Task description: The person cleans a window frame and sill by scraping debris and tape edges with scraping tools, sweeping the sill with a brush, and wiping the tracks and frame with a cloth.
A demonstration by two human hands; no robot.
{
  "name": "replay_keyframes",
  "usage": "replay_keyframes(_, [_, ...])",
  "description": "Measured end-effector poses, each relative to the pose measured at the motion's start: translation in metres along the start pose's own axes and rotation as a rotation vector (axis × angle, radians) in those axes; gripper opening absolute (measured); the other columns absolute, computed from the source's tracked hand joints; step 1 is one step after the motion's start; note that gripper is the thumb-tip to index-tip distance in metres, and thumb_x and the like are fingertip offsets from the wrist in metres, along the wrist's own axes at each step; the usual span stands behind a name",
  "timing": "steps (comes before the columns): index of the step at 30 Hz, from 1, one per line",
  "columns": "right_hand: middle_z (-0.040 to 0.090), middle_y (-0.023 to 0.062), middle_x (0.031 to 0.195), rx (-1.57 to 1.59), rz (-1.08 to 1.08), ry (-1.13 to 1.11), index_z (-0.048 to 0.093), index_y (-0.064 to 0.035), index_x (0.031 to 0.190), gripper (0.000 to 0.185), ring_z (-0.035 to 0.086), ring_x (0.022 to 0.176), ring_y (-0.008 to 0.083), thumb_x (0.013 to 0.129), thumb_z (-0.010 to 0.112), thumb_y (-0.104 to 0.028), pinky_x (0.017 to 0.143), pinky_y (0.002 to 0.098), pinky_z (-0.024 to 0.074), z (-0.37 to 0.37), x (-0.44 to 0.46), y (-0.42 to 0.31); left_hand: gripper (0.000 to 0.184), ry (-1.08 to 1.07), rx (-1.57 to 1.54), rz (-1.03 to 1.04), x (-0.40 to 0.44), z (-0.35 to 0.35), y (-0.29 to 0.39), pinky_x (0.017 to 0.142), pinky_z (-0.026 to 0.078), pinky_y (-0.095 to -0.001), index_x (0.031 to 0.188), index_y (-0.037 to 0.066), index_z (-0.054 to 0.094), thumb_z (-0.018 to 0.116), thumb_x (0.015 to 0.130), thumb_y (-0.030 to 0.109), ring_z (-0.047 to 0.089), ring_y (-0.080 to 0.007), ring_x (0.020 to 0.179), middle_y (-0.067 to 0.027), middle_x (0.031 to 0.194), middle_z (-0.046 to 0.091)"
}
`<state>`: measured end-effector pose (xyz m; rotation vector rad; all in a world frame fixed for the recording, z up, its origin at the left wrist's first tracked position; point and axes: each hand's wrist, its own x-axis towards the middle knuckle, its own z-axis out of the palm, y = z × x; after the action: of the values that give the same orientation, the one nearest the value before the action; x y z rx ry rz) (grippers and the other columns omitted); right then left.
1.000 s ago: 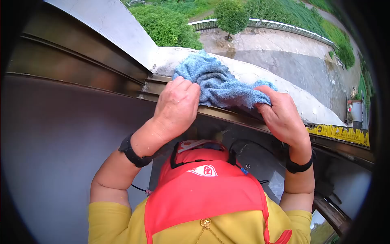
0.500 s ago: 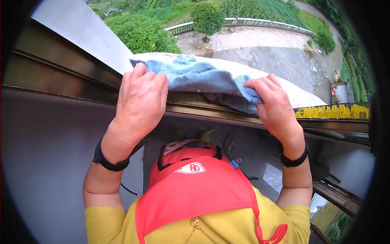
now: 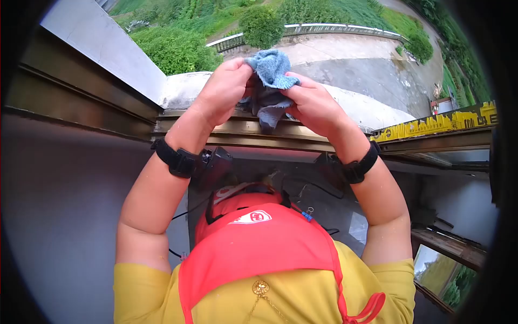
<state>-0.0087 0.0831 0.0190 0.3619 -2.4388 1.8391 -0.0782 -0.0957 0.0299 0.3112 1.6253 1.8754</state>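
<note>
A blue cleaning cloth (image 3: 272, 69) is bunched up between my two hands, above the window sill. My left hand (image 3: 229, 89) is closed on its left side, with the fingertips partly hidden behind the cloth. On the other side, my right hand (image 3: 315, 105) pinches the cloth's right edge. A darker, damp-looking end of the cloth (image 3: 271, 114) hangs down over the brown metal window track (image 3: 243, 129). Both wrists wear black straps.
The white outer ledge (image 3: 356, 105) runs beyond the track, with a paved yard (image 3: 356, 70) far below. A brown frame (image 3: 81, 92) stands at left. Yellow printed tape (image 3: 431, 127) lines the right frame. A red apron (image 3: 264, 237) covers my front.
Both hands have come together and moved outward, away from my body. The cloth, spread wide along the sill before, is now gathered into a bunch and lifted. The window track shows more.
</note>
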Motion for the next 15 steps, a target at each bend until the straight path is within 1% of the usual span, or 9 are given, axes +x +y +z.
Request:
replay_keyframes(1, [0.064, 0.0063, 0.102, -0.257, -0.248, 0.028, 0.062, -0.0024, 0.112, 0.025, 0.060, 0.093, 0.0155, 0.093, 0.051, -0.015, 0.080, 0.0296, 0.0484, -0.010, 0.009, -0.003, 0.026, 0.048, -0.135, 0.129, 0.006, 0.001, 0.017, 0.087, 0.050, -0.0320, 0.106, 0.003, 0.061, 0.040, 0.101, 0.016, 0.063, -0.0147, 0.093, -0.0034, 0.105, 0.065])
replay_keyframes(2, [0.063, 0.0023, 0.103, -0.520, -0.488, 0.124, 0.061, -0.0034, 0.114, 0.024, 0.058, 0.093, 0.0121, 0.095, 0.050, -0.015, 0.081, 0.0287, 0.0483, -0.019, 0.018, -0.005, 0.025, -0.068, -0.236, 0.280, 0.006, -0.003, 0.037, 0.089, 0.048, -0.0302, 0.107, 0.003, 0.060, 0.041, 0.102, 0.017, 0.062, -0.0133, 0.095, -0.0035, 0.107, 0.065])
replay_keyframes(3, [0.060, -0.0013, 0.103, -0.941, -0.681, 0.215, 0.060, -0.0041, 0.115, 0.024, 0.055, 0.093, 0.0088, 0.097, 0.048, -0.014, 0.081, 0.0282, 0.0481, -0.037, 0.026, -0.030, 0.024, -0.189, -0.335, 0.431, 0.007, -0.013, 0.056, 0.092, 0.047, -0.0283, 0.108, 0.003, 0.060, 0.042, 0.102, 0.018, 0.061, -0.0120, 0.098, -0.0036, 0.109, 0.064])
replay_keyframes(5, [0.060, -0.0008, 0.101, 0.385, -0.064, 0.228, 0.058, -0.0033, 0.115, 0.023, 0.055, 0.090, 0.0085, 0.098, 0.048, -0.015, 0.080, 0.0258, 0.0470, -0.033, 0.037, -0.055, 0.030, -0.097, 0.091, 0.542, 0.022, -0.035, 0.070, 0.097, 0.045, -0.0279, 0.114, 0.001, 0.056, 0.044, 0.103, 0.026, 0.060, -0.0139, 0.104, -0.0058, 0.110, 0.063])
replay_keyframes(6, [0.060, 0.0057, 0.116, 0.160, 0.071, 0.262, 0.057, -0.0028, 0.120, 0.032, 0.057, 0.109, 0.0132, 0.089, 0.052, 0.004, 0.086, 0.0294, 0.0516, -0.047, 0.042, -0.053, 0.032, 0.095, 0.476, 0.523, 0.046, -0.076, 0.062, 0.100, 0.045, -0.0286, 0.114, 0.000, 0.056, 0.042, 0.103, 0.026, 0.059, -0.0145, 0.107, -0.0063, 0.110, 0.063])
replay_keyframes(9, [0.067, 0.0135, 0.105, 0.268, 0.047, 0.371, 0.056, 0.0052, 0.119, 0.032, 0.065, 0.093, 0.0180, 0.102, 0.036, -0.013, 0.082, 0.0289, 0.0507, -0.062, 0.036, -0.071, 0.032, 0.250, 0.309, 0.540, 0.009, -0.056, 0.079, 0.094, 0.047, -0.0269, 0.111, 0.001, 0.057, 0.041, 0.104, 0.027, 0.060, -0.0116, 0.100, -0.0043, 0.104, 0.063])
replay_keyframes(10, [0.061, 0.0050, 0.110, -0.283, -0.208, 0.300, 0.057, -0.0018, 0.121, 0.034, 0.059, 0.105, 0.0127, 0.089, 0.049, 0.006, 0.083, 0.0283, 0.0518, -0.084, 0.025, -0.049, 0.027, 0.251, 0.349, 0.586, -0.009, -0.037, 0.079, 0.087, 0.047, -0.0241, 0.105, 0.002, 0.059, 0.042, 0.103, 0.023, 0.058, -0.0087, 0.091, 0.0002, 0.095, 0.061])
replay_keyframes(12, [0.061, 0.0022, 0.102, -0.197, -0.148, 0.371, 0.058, -0.0011, 0.113, 0.022, 0.056, 0.092, 0.0097, 0.095, 0.046, -0.008, 0.080, 0.0245, 0.0473, -0.070, 0.007, -0.056, 0.028, 0.165, 0.497, 0.521, -0.029, -0.034, 0.068, 0.088, 0.047, -0.0249, 0.107, 0.002, 0.057, 0.043, 0.103, 0.025, 0.057, -0.0071, 0.090, 0.0002, 0.096, 0.060])
replay_keyframes(15, [0.061, 0.0019, 0.093, 0.410, 0.072, 0.530, 0.058, -0.0012, 0.110, 0.021, 0.054, 0.079, 0.0086, 0.098, 0.045, -0.012, 0.071, 0.0204, 0.0460, -0.049, -0.002, -0.070, 0.027, -0.025, 0.490, 0.389, -0.049, -0.019, 0.049, 0.090, 0.047, -0.0260, 0.106, 0.002, 0.056, 0.045, 0.103, 0.026, 0.056, -0.0063, 0.093, 0.0011, 0.096, 0.059])
